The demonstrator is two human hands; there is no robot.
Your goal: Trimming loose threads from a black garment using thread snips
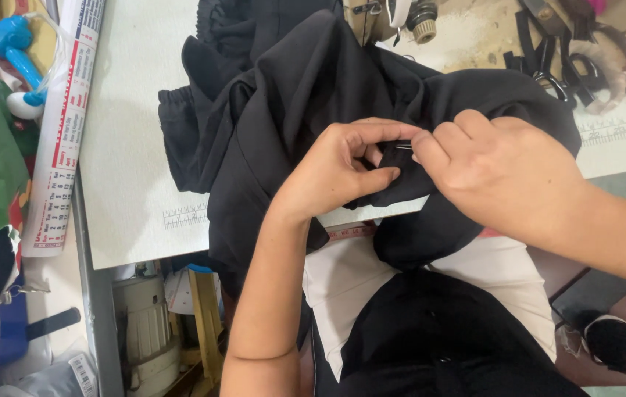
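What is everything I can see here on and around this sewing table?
Black garment: one, black, bunched on the table and draped over its front edge.
Needle: one, thin and silvery, between the fingertips of both hands.
Table: one, pale, with ruler marks at its edge.
Rolled calendar: one, white and red, along the table's left edge.
Scissors: one pair, dark, top right.
Toy: one, blue, top left.
Left hand: one, pinching the cloth.
Right hand: one, at the needle.
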